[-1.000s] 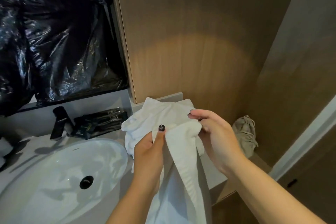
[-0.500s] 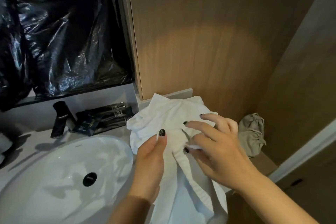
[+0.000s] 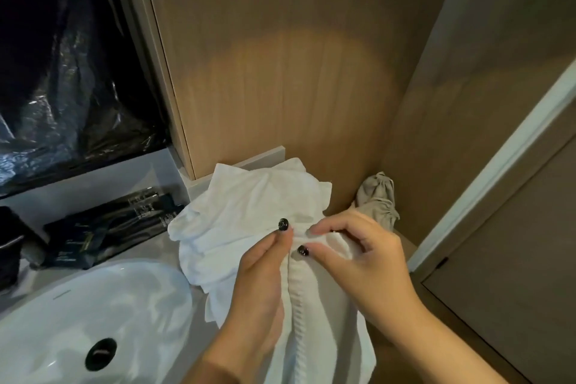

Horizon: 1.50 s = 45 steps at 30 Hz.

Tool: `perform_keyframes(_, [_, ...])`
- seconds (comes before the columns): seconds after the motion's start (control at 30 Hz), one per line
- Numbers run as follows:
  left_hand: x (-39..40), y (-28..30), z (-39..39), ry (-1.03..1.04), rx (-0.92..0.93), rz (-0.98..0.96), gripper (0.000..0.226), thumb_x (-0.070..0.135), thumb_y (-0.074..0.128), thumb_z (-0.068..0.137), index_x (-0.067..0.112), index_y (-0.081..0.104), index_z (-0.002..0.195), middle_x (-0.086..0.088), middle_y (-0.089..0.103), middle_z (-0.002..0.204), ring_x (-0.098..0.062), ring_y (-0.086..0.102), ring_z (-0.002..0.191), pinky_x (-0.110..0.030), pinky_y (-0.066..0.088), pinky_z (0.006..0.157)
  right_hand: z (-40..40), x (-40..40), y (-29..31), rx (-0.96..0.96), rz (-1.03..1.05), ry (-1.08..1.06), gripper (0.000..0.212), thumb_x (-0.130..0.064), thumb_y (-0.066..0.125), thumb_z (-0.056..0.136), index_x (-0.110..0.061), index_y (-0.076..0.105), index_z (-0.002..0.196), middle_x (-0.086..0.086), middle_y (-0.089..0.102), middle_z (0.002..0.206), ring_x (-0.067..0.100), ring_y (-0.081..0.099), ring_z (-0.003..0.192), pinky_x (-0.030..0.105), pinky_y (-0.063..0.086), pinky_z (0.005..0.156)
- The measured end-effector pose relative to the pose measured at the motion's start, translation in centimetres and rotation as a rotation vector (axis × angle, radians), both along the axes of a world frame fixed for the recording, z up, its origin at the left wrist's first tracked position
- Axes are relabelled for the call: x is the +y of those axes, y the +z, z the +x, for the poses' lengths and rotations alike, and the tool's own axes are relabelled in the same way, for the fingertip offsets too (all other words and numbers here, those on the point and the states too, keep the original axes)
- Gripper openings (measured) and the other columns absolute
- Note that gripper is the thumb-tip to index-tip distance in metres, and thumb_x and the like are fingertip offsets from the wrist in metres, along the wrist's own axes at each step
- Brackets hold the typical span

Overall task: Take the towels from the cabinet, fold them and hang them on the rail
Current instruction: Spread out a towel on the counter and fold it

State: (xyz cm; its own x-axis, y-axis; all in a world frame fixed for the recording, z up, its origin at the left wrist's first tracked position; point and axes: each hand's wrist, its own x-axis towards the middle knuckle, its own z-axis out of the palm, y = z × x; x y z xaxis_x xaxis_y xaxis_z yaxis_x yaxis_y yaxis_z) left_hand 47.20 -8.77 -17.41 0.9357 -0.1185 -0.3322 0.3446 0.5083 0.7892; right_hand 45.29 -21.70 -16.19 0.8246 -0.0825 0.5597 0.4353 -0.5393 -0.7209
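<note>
A white towel (image 3: 249,212) is held in front of the wooden wall panel (image 3: 280,87), its upper part bunched over the counter (image 3: 174,243) just right of the sink (image 3: 78,321), its lower part hanging down between the two forearms. The left hand (image 3: 261,274) is clamped on the cloth, the thumb pressed against a fold near the top. The fingers (image 3: 324,254) of the right hand (image 3: 367,256) are pinched on a ribbed edge of the same towel, just beside the left thumb, so that the two grips almost touch.

The towel is judged to be out of the cabinet already, so the first step appears done for this piece. The folding is judged to be barely begun: the cloth is rumpled, no flat fold is seen, and an edge seems only to be gathered or searched for. No rail is seen, and no hung towel; hanging is therefore still left. Whether further towels remain cannot be told. A grey cloth bag (image 3: 378,199) lies on the ledge to the right, and dark packets (image 3: 112,227) lie behind the sink.
</note>
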Motion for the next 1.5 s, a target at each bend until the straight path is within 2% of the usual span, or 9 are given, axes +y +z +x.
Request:
perform_keyframes(0.17, [-0.3, 0.7, -0.7, -0.152, -0.042, -0.042, 0.032, 0.019, 0.046, 0.099, 0.002, 0.070, 0.110, -0.016, 0.074, 0.108, -0.025, 0.070, 0.104, -0.036, 0.051, 0.092, -1.1, -0.8, 0.2, 0.004, -0.058, -0.083, 0.017, -0.020, 0.080, 0.075, -0.017, 0.076, 0.092, -0.014, 0.071, 0.091, 0.001, 0.066, 0.091, 0.012, 0.049, 0.080])
perform_keyframes(0.33, [-0.1, 1.6, -1.5, -0.293, -0.117, -0.098, 0.041, 0.027, 0.052, 0.084, 0.003, 0.070, 0.112, -0.013, 0.074, 0.110, -0.020, 0.071, 0.103, -0.024, 0.059, 0.077, -2.0, -0.2, 0.4, 0.013, 0.213, -0.098, 0.024, 0.003, 0.081, 0.073, -0.018, 0.075, 0.080, -0.011, 0.073, 0.086, 0.007, 0.069, 0.089, 0.016, 0.051, 0.079])
perform_keyframes(0.47, [0.5, 2.1, -1.8, -0.357, -0.189, -0.164, 0.042, 0.022, 0.052, 0.082, 0.003, 0.068, 0.115, -0.012, 0.073, 0.113, -0.020, 0.070, 0.106, -0.021, 0.057, 0.077, -2.1, 0.4, 0.8, 0.093, 0.369, -0.092, 0.014, -0.004, 0.080, 0.074, -0.014, 0.074, 0.080, -0.005, 0.074, 0.083, 0.010, 0.069, 0.086, 0.020, 0.053, 0.078])
perform_keyframes(0.57, [1.1, 1.7, -2.0, -0.410, -0.285, -0.093, 0.032, 0.004, 0.053, 0.087, 0.008, 0.068, 0.115, -0.008, 0.072, 0.116, -0.019, 0.067, 0.111, -0.022, 0.055, 0.083, -1.8, 0.4, 0.8, 0.128, 0.406, -0.111, 0.011, -0.005, 0.080, 0.076, -0.013, 0.072, 0.077, -0.003, 0.071, 0.078, 0.011, 0.066, 0.079, 0.023, 0.052, 0.073])
perform_keyframes(0.73, [1.9, 0.3, -1.3, -0.390, -0.404, 0.179, 0.049, -0.014, 0.044, 0.096, 0.024, 0.067, 0.117, 0.005, 0.072, 0.117, -0.012, 0.066, 0.114, -0.023, 0.053, 0.090, -0.9, 0.3, 0.8, 0.140, 0.242, -0.107, 0.019, 0.001, 0.081, 0.074, -0.014, 0.069, 0.070, -0.006, 0.067, 0.073, 0.010, 0.064, 0.077, 0.014, 0.049, 0.067])
perform_keyframes(0.93, [2.2, -0.4, -1.2, -0.353, -0.439, 0.331, 0.046, -0.011, 0.051, 0.095, 0.027, 0.066, 0.116, 0.013, 0.074, 0.110, -0.006, 0.067, 0.109, -0.019, 0.052, 0.086, 0.0, -1.1, 1.2, 0.247, -0.032, -0.026, 0.015, -0.005, 0.080, 0.077, -0.016, 0.071, 0.071, -0.007, 0.067, 0.075, 0.014, 0.064, 0.078, 0.033, 0.053, 0.069])
perform_keyframes(1.07, [2.0, -0.5, -1.1, -0.343, -0.473, 0.383, 0.042, -0.005, 0.059, 0.092, 0.030, 0.066, 0.115, 0.017, 0.072, 0.112, -0.002, 0.064, 0.113, -0.017, 0.050, 0.089, 0.0, -1.4, 1.1, 0.259, -0.019, 0.009, 0.014, -0.007, 0.082, 0.075, -0.017, 0.072, 0.071, -0.010, 0.068, 0.075, 0.012, 0.065, 0.079, 0.031, 0.054, 0.070])
perform_keyframes(1.37, [1.4, -1.2, -1.0, -0.333, -0.514, 0.468, 0.045, -0.005, 0.050, 0.098, 0.031, 0.062, 0.122, 0.025, 0.070, 0.113, 0.004, 0.062, 0.112, -0.010, 0.048, 0.086, -0.6, -1.1, -0.3, 0.128, 0.075, 0.016, 0.016, -0.003, 0.081, 0.076, -0.017, 0.073, 0.076, -0.009, 0.068, 0.078, 0.014, 0.065, 0.084, 0.019, 0.050, 0.074])
perform_keyframes(1.5, [1.1, -1.7, -1.5, -0.289, -0.570, 0.588, 0.058, 0.002, 0.046, 0.101, 0.050, 0.049, 0.133, 0.015, 0.066, 0.125, -0.003, 0.059, 0.120, -0.025, 0.046, 0.104, -0.6, -1.0, -0.3, 0.169, 0.026, -0.001, 0.023, -0.009, 0.080, 0.078, -0.024, 0.070, 0.092, -0.013, 0.062, 0.085, 0.007, 0.060, 0.087, 0.012, 0.044, 0.074])
